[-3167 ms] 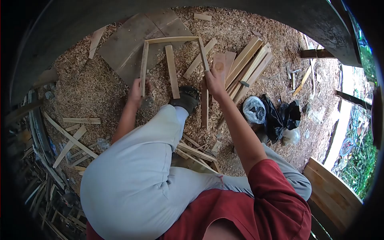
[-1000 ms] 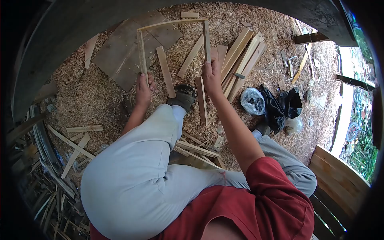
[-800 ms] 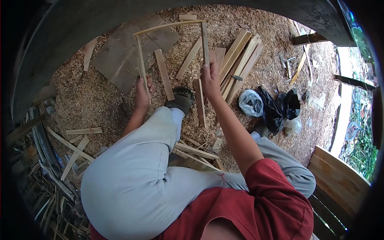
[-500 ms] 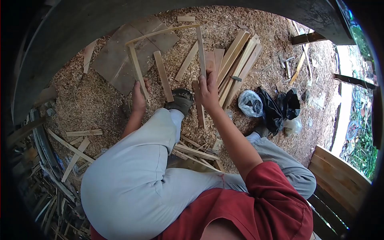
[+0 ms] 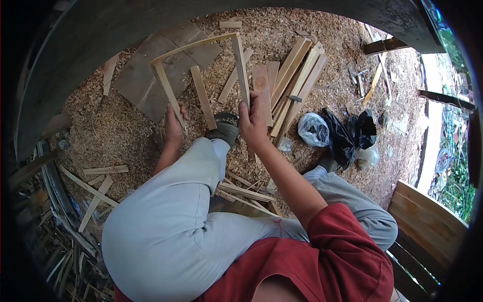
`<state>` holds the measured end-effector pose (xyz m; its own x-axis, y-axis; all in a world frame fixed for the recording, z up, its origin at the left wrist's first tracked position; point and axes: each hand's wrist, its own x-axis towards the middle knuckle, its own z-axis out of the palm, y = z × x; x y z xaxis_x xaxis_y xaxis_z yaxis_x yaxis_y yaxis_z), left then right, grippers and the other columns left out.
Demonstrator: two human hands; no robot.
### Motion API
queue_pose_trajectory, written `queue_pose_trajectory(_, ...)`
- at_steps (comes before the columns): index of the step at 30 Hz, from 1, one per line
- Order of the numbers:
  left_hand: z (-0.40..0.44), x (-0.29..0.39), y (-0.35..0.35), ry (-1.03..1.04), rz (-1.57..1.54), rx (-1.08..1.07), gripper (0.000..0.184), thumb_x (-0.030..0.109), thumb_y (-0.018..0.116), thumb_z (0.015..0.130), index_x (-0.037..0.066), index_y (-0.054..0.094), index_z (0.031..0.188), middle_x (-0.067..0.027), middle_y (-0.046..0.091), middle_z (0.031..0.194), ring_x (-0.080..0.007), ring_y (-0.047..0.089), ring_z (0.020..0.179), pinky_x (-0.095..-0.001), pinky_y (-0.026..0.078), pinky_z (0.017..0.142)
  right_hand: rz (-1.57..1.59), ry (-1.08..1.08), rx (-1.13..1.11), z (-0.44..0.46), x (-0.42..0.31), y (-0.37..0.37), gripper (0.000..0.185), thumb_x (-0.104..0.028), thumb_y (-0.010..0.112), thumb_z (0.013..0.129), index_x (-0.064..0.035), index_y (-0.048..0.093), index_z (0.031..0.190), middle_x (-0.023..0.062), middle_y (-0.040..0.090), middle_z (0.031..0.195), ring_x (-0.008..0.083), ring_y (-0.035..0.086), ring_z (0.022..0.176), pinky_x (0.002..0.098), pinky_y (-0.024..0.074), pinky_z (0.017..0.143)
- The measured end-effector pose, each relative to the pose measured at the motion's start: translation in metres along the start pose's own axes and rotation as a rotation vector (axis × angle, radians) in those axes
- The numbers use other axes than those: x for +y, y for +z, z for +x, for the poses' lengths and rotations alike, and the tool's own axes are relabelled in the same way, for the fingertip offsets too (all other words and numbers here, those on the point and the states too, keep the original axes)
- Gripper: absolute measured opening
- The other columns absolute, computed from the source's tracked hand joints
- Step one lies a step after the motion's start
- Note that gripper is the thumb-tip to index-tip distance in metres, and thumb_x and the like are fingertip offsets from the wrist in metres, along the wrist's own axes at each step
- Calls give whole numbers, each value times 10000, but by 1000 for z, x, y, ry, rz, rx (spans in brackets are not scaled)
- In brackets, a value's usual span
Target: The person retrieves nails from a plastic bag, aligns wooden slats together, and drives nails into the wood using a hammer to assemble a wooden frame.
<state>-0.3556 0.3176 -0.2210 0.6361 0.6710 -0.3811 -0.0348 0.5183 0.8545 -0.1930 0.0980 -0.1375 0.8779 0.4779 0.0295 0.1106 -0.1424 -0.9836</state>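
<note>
I hold a three-sided frame of thin wooden slats [image 5: 240, 68], two long sides joined by a crosspiece at the far end. My left hand [image 5: 174, 126] is closed around the near end of the left slat. The near end of the right slat is gripped by my right hand [image 5: 254, 123], thumb on top. Between the two sides, a loose flat slat [image 5: 203, 98] leans with its near end by my shoe [image 5: 224, 132]. Another slat [image 5: 232, 83] lies partly behind the frame's right side. Beside my right hand is a reddish board [image 5: 261, 83] with a round mark.
Stacked wooden strips [image 5: 307, 83] lie to the right, a small dark metal piece [image 5: 295, 98] on them. Clear plastic [image 5: 313, 129] and black bags [image 5: 339, 141] sit nearby. A flat grey sheet [image 5: 146, 75] and wood shavings cover the ground. Scrap sticks [image 5: 95, 204] lie left.
Both hands have shifted the frame slightly left, its right side more than its left. The right side now looks more tilted, and the reddish board shows more fully.
</note>
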Motion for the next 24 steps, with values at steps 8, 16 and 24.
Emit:
queue_pose_trajectory(8, -2, 3, 7, 5, -21, 4, 563, 602, 389, 1165, 77, 591, 1191, -2, 536, 897, -123, 523, 777, -297, 476, 737, 7, 11, 14, 3, -2, 2, 306, -158, 612, 1104, -5, 505, 1348, 128, 624, 938, 208, 593, 777, 360, 504, 713)
queue_pose_trajectory(16, -5, 9, 15, -3, -77, -1, 555, 607, 420, 1157, 77, 584, 1183, 2, 522, 888, -120, 501, 762, -291, 459, 730, 59, 70, -11, 4, 1, 0, 296, -136, 586, 1113, -6, 491, 1362, 100, 613, 914, 180, 595, 769, 339, 493, 697)
queue_pose_trajectory(24, -12, 21, 25, -2, -84, -27, 481, 529, 422, 1181, 69, 562, 1200, -13, 508, 927, -134, 481, 807, -293, 429, 765, 109, 118, 17, 5, 28, -4, 264, -122, 539, 1123, -13, 484, 1357, 102, 591, 915, 189, 582, 791, 341, 484, 726)
